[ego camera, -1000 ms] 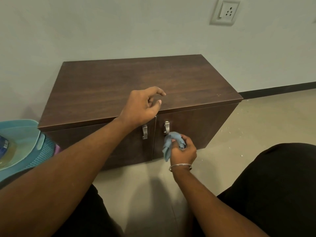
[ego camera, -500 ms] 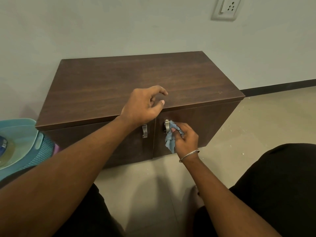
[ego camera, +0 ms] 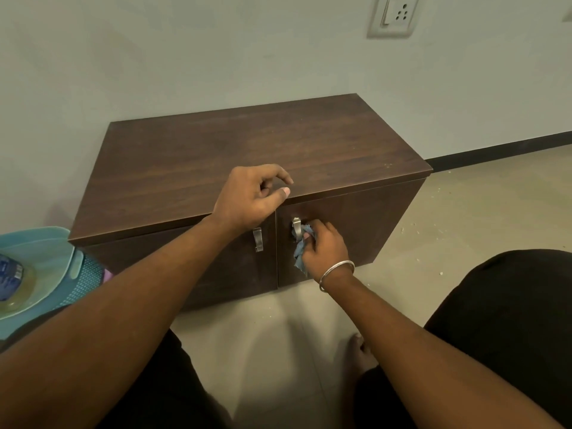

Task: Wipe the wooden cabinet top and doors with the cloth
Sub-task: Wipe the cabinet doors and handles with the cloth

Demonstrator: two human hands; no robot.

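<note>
The right hand [ego camera: 325,249] clenches the crumpled blue fabric cloth [ego camera: 299,257] against the dark brown wooden cabinet [ego camera: 247,150], beside its right door's metal handle [ego camera: 296,229]. The left hand [ego camera: 250,199] hovers half-curled, holding nothing. The cloth appears soft and light; bunch it centrally.

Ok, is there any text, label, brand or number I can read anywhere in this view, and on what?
No text reads clearly.
Bottle in the blue basket: a blue label with a barcode-like patch, too blurred to read.
Wall socket: only pin holes and a switch, no lettering visible.
Cabinet, handles, cloth and bangle: no markings.
</note>
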